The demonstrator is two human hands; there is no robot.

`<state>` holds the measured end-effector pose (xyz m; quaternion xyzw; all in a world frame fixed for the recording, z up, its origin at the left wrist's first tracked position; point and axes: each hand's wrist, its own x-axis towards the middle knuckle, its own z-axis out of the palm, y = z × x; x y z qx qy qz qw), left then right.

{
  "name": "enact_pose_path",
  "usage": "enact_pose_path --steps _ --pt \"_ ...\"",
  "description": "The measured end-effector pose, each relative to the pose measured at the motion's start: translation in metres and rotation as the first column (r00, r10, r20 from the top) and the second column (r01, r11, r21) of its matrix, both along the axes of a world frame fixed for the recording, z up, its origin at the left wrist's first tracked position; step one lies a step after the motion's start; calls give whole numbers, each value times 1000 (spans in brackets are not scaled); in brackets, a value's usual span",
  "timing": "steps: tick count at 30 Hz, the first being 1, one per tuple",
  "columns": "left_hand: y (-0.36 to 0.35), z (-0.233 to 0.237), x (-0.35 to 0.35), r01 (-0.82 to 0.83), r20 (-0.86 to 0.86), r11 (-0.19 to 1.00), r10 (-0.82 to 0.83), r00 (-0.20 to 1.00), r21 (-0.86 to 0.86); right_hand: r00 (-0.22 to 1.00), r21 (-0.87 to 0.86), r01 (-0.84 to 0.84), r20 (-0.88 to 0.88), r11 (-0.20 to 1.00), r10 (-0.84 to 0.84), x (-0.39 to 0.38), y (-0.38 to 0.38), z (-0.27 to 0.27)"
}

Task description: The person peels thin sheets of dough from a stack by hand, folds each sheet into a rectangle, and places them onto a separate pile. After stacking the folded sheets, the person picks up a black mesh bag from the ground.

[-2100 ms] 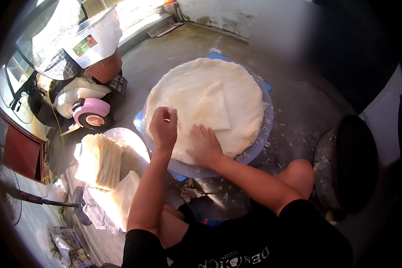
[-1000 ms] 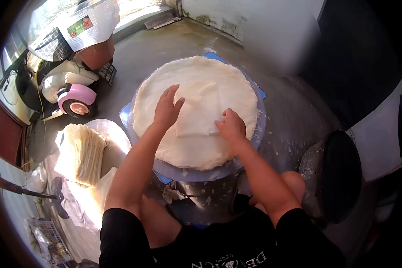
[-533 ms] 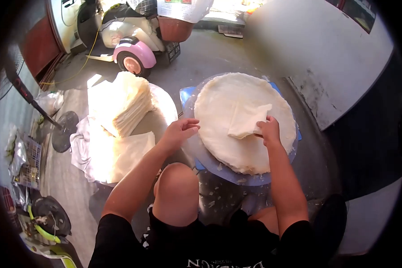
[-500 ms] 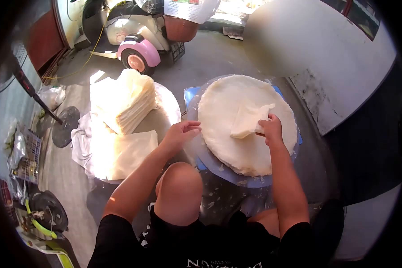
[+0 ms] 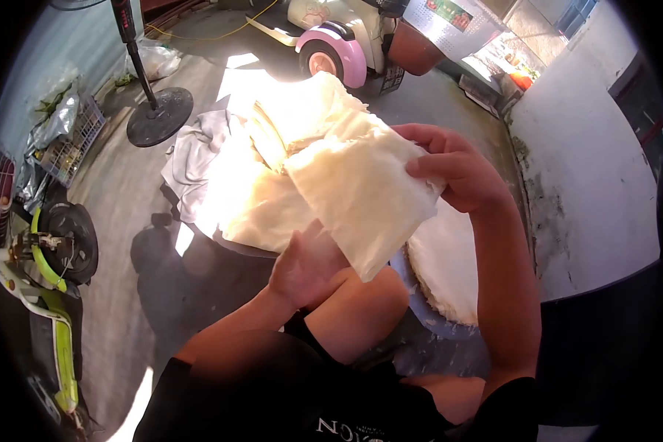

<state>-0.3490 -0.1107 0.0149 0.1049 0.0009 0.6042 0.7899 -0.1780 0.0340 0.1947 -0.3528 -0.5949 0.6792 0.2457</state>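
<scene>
My right hand (image 5: 453, 166) pinches the right edge of a pale folded sheet (image 5: 365, 191), which hangs in front of a sunlit stack of similar sheets (image 5: 302, 107). Below the held sheet, my left hand (image 5: 309, 265) is palm up with its fingers apart, partly behind the sheet's lower edge. A flat pale sheet (image 5: 265, 210) lies in front of the stack. To the right, the round pile of thin white sheets (image 5: 449, 269) shows only partly past my right arm.
A grey cloth (image 5: 199, 166) lies left of the stack. Farther left are a round black stand base (image 5: 160, 116), a plastic crate (image 5: 74, 144) and a green-framed wheeled thing (image 5: 62, 346). A scooter with a pink fender (image 5: 346, 55) stands behind, and a white wall (image 5: 589, 169) rises at right.
The view has turned left. My right hand has lifted the folded sheet off the round pile and carried it left, near the stack. My left hand has turned palm up beneath it.
</scene>
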Motion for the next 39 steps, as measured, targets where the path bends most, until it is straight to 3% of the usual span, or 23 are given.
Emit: enact_pose_path --steps 2,4,5,6,7,9,11,14,18,24,27,30,32,34,36,37,39 --pt "-13 -11 -25 -302 -154 953 299 942 3 940 161 -342 75 926 334 -25 21 -20" --pt "-16 -29 -47 -466 -477 869 342 810 -166 930 167 -355 161 920 330 -51 40 -51" --pt "-15 -38 -53 -506 -494 815 329 805 -282 915 180 -366 250 913 318 -64 47 -69" --pt "-14 -46 -54 -508 -496 814 330 804 -283 921 208 -368 218 906 324 -77 51 -89" --pt "-13 -57 -54 -523 -570 791 282 772 -318 944 292 -267 270 918 188 -86 59 -123" --pt "-7 -93 -53 -526 -656 728 140 742 -440 909 265 -199 410 944 77 -97 67 -175" --pt "-2 -112 -50 -518 -669 718 99 737 -465 816 413 -236 575 879 -51 -95 77 -231" --pt "1 -113 -48 -515 -686 703 53 726 -490 758 468 -225 635 855 -148 -89 74 -255" --pt "5 -109 -48 -488 -702 720 2 713 -494 761 466 -197 627 863 -165 -83 80 -255" --pt "3 -105 -51 -483 -741 746 -22 671 -459 631 458 -207 738 864 -240 -81 74 -259" --pt "-8 -101 -58 -448 -747 759 -75 661 -473 597 548 -136 710 826 -373 -69 64 -241" --pt "-26 -85 -60 -413 -747 730 -200 634 -545 692 544 -13 611 839 -385 -30 42 -200" --pt "-34 -79 -60 -388 -806 778 -243 539 -494 728 689 -19 507 725 -462 21 30 -192" --pt "-28 -59 -51 -375 -859 816 -261 441 -440 678 693 74 493 717 -546 85 19 -184" --pt "-18 -30 -31 -345 -920 918 -47 388 -193 579 698 177 496 694 -646 160 3 -178" --pt "-11 -11 -17 -319 -922 930 -50 383 -183 506 713 236 490 660 -710 200 -2 -184" --pt "9 28 18 -187 -950 979 136 281 85 333 722 343 505 601 -797 278 -17 -195"
